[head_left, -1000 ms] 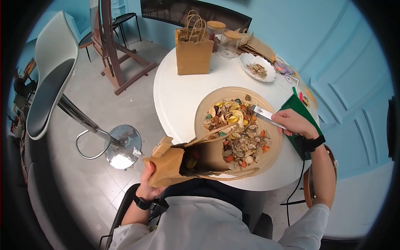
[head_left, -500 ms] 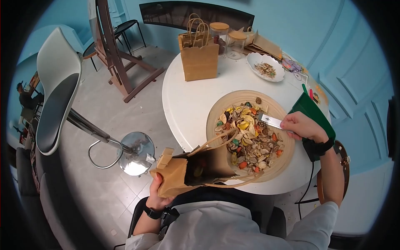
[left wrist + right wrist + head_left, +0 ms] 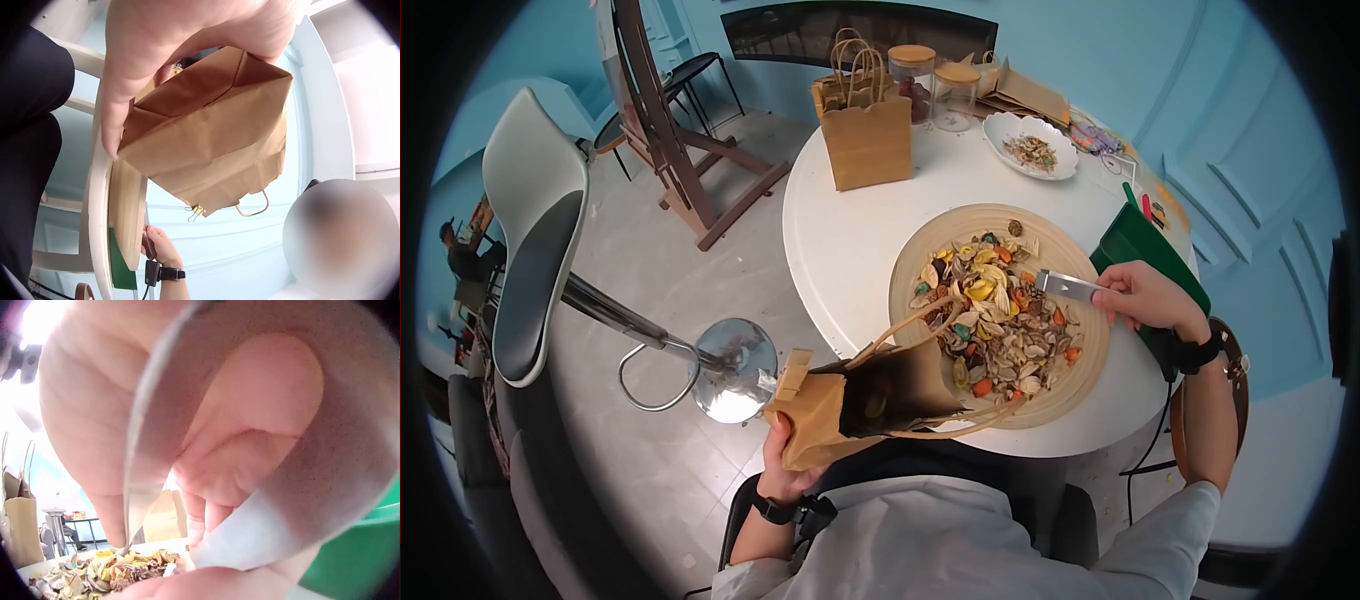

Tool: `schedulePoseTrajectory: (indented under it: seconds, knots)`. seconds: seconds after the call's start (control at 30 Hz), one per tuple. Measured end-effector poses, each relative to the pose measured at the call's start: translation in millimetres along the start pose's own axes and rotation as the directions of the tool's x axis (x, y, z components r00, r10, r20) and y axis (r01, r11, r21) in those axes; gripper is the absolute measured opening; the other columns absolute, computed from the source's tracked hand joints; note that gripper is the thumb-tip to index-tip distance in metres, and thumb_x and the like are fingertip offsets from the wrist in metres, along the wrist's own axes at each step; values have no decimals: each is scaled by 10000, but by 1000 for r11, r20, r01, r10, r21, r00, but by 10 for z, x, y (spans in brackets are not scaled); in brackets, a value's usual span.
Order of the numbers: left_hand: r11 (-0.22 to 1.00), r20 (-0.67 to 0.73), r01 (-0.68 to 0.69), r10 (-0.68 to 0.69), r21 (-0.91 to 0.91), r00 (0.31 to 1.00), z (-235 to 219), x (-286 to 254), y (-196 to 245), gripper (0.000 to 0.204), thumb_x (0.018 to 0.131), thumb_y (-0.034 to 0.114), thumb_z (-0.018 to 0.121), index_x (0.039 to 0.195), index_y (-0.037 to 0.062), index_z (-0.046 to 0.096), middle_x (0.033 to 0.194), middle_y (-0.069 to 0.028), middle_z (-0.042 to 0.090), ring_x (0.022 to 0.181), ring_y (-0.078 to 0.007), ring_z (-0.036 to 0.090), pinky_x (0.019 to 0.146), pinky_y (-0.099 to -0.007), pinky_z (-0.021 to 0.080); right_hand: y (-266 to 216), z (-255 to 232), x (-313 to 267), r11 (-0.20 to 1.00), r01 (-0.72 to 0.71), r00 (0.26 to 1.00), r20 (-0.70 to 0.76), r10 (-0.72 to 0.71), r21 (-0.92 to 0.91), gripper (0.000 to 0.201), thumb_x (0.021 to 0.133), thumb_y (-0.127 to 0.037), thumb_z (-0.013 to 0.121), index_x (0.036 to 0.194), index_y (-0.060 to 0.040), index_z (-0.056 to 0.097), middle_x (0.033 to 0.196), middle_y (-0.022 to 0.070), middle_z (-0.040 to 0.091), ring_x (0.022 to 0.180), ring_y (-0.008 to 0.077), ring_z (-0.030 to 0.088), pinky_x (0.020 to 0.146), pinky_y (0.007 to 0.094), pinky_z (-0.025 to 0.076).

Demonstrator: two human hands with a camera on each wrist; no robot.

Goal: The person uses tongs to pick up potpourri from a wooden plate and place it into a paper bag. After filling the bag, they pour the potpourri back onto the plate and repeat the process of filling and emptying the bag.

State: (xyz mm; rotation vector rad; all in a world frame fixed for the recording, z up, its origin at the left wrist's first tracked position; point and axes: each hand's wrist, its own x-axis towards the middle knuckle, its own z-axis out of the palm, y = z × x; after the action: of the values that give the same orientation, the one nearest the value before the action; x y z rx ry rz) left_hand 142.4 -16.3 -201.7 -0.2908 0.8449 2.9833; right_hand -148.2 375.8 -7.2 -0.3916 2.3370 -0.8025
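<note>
In the head view my left hand (image 3: 785, 468) grips the bottom of a brown paper bag (image 3: 812, 425), tilted with its dark mouth toward the plate. My right hand (image 3: 1145, 298) holds metal tongs (image 3: 1068, 287) over the right part of a round wooden plate (image 3: 1090, 375) heaped with dried petals and pods (image 3: 1000, 330). Whether the tongs' tips pinch anything cannot be told. The left wrist view shows fingers around the base of the bag (image 3: 212, 137); a gold clip (image 3: 197, 210) sits on it. In the right wrist view the metal band of the tongs (image 3: 250, 531) bows across the palm.
Behind the plate stand paper bags (image 3: 868, 145), lidded glass jars (image 3: 954, 98) and a white scalloped dish (image 3: 1050, 170) with dried bits. A green dustpan-like container (image 3: 1150, 250) is beside my right hand. A bar stool (image 3: 540, 270) stands left of the white table (image 3: 830, 240).
The right hand and tongs have drawn slightly back to the right across the plate. The left hand keeps its grip on the tilted bag. The head view has shifted a little.
</note>
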Motion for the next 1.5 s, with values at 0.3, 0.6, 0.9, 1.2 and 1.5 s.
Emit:
schedulePoseTrajectory:
  seconds: [0.3, 0.6, 0.9, 1.2, 1.5]
  knots:
    - [996, -55, 12, -7, 85, 998, 14, 10, 162, 858, 872, 690, 526, 1486, 113, 364, 1474, -144, 441, 1302, -373, 472, 1048, -570, 403, -27, 197, -92, 973, 163, 979, -93, -179, -165, 228, 899, -221, 686, 896, 5, 663, 639, 12, 599, 495, 81, 538, 472, 243, 430]
    - [997, -64, 40, -36, 60, 997, 236, 189, 342, 758, 899, 648, 534, 1442, 136, 408, 1338, -107, 573, 1134, -329, 614, 855, -444, 548, 18, 250, -195, 966, 132, 965, -193, -176, -221, 321, 866, -302, 699, 859, 18, 665, 645, 97, 626, 526, 176, 595, 509, 304, 445]
    - [992, 23, 54, -57, 117, 998, 330, 244, 519, 823, 878, 682, 527, 1478, 139, 376, 1449, -132, 476, 1292, -412, 478, 1074, -662, 327, -7, 284, -278, 972, 9, 970, -234, -66, -236, 404, 842, -369, 705, 826, 33, 660, 613, 157, 617, 545, 243, 620, 531, 353, 460]
    - [979, 90, 76, -94, 188, 991, 362, 147, 563, 876, 862, 717, 511, 1492, 130, 353, 1471, -212, 432, 1332, -468, 419, 1097, -684, 274, 47, 410, -188, 991, 56, 979, -188, -78, -123, 316, 874, -286, 679, 815, 22, 639, 599, 65, 611, 487, 140, 599, 460, 286, 457]
    - [980, 33, 105, -112, 168, 993, 633, 125, 485, 891, 869, 709, 509, 1513, 131, 297, 1483, -198, 419, 1343, -450, 415, 1096, -671, 296, 146, 496, -302, 991, 112, 951, -279, -129, -77, 306, 895, -269, 654, 826, 29, 642, 573, 79, 589, 458, 152, 570, 464, 303, 448]
